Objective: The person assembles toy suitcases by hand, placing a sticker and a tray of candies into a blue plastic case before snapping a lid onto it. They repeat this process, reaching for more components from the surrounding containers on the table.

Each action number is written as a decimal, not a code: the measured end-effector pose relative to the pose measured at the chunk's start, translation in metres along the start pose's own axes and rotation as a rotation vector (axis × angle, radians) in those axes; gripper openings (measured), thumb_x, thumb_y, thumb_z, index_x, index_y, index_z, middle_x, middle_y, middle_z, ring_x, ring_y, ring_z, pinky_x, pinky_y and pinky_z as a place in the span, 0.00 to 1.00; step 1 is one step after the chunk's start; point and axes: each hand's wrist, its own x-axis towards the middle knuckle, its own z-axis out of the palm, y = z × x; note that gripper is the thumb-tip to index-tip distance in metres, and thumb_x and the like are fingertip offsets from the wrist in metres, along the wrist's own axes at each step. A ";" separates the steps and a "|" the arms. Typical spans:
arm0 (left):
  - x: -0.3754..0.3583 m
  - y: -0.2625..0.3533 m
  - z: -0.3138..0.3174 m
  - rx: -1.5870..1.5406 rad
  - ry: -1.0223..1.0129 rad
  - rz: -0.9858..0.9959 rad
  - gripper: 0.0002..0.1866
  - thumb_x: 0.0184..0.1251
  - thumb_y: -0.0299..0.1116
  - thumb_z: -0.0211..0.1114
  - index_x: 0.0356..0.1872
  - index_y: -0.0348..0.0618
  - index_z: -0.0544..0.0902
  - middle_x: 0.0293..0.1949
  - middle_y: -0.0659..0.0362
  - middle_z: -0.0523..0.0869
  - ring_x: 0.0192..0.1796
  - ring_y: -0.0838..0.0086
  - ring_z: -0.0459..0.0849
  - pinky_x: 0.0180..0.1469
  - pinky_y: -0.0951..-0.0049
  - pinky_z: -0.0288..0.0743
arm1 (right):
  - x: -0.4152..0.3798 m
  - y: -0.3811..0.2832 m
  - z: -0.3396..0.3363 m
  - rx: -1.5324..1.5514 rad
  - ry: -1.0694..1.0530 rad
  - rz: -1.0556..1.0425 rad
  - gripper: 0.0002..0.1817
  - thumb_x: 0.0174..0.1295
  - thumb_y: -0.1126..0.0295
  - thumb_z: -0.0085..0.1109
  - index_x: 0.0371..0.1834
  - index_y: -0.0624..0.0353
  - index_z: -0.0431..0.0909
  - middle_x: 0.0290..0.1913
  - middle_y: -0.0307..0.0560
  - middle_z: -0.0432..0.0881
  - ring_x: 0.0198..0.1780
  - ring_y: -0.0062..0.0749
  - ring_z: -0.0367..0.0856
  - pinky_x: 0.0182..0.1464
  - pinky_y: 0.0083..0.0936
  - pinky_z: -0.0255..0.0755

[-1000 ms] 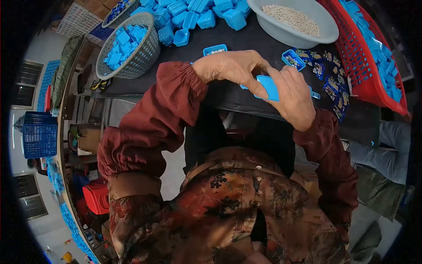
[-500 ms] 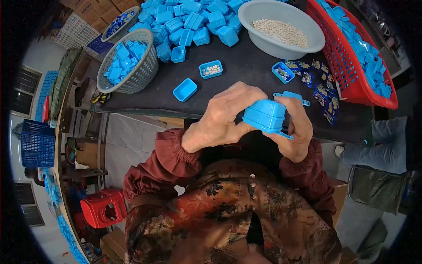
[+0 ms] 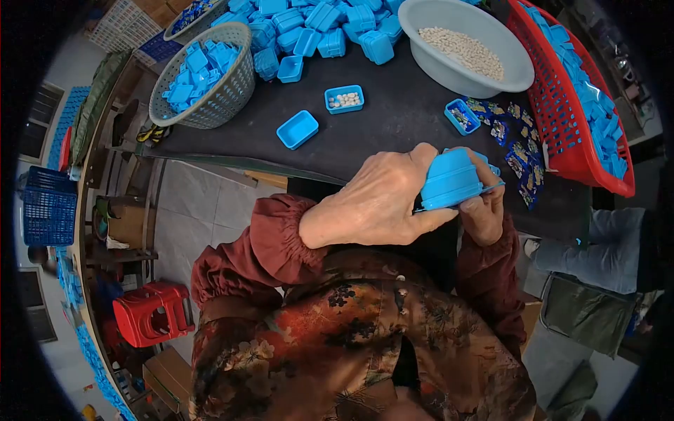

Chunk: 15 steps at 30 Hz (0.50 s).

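Close in front of my chest, both hands are wrapped round a small blue plastic box (image 3: 449,177). My left hand (image 3: 372,200) grips it from the left, with the thumb along the lower edge and the fingers hidden behind. My right hand (image 3: 484,214) closes on its right side, where thin blue tabs stick out between the fingers. Beyond them on the dark table lie an open blue tray (image 3: 298,130), a blue tray holding white bean-like pieces (image 3: 344,99), and a blue tray with a small shiny packet inside (image 3: 463,117).
Small dark-blue packets (image 3: 521,158) lie spread at right, beside a red basket (image 3: 574,133) of blue parts. A grey basin (image 3: 516,77) holds many white bean-like pieces. A pile of blue boxes (image 3: 316,28) and a grey basket (image 3: 235,88) stand at back left. Another person's leg (image 3: 597,245) shows at right.
Both hands and the blue box have shifted a little to the right, and the box has turned. My left hand now lies flatter along its side. The whole view has tilted slightly.
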 end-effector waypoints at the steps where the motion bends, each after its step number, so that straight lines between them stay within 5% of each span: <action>1: -0.002 -0.003 0.003 -0.015 0.018 0.014 0.28 0.52 0.39 0.74 0.45 0.32 0.69 0.24 0.50 0.77 0.22 0.62 0.81 0.23 0.68 0.71 | 0.002 -0.002 0.000 -0.051 -0.027 -0.038 0.36 0.50 0.57 0.68 0.58 0.68 0.70 0.47 0.46 0.76 0.46 0.30 0.74 0.51 0.29 0.68; 6: -0.003 -0.007 0.016 0.005 0.186 0.083 0.27 0.50 0.36 0.74 0.45 0.33 0.71 0.25 0.51 0.78 0.24 0.65 0.81 0.25 0.69 0.71 | 0.018 -0.023 -0.002 -0.258 -0.149 -0.134 0.33 0.50 0.57 0.69 0.55 0.66 0.72 0.44 0.46 0.75 0.43 0.30 0.73 0.47 0.29 0.67; 8: 0.000 -0.009 0.011 -0.227 0.134 0.033 0.25 0.48 0.33 0.75 0.45 0.35 0.73 0.27 0.54 0.78 0.26 0.68 0.81 0.29 0.71 0.72 | 0.021 -0.028 -0.004 -0.301 -0.243 -0.207 0.29 0.49 0.59 0.69 0.53 0.63 0.74 0.41 0.47 0.75 0.40 0.32 0.72 0.44 0.29 0.66; 15: 0.008 -0.013 -0.005 -0.292 -0.076 -0.053 0.22 0.43 0.29 0.73 0.41 0.36 0.76 0.28 0.56 0.79 0.27 0.71 0.79 0.31 0.72 0.72 | 0.030 -0.044 0.001 -0.653 -0.355 -0.263 0.30 0.48 0.60 0.70 0.53 0.61 0.74 0.42 0.48 0.73 0.43 0.33 0.72 0.48 0.30 0.64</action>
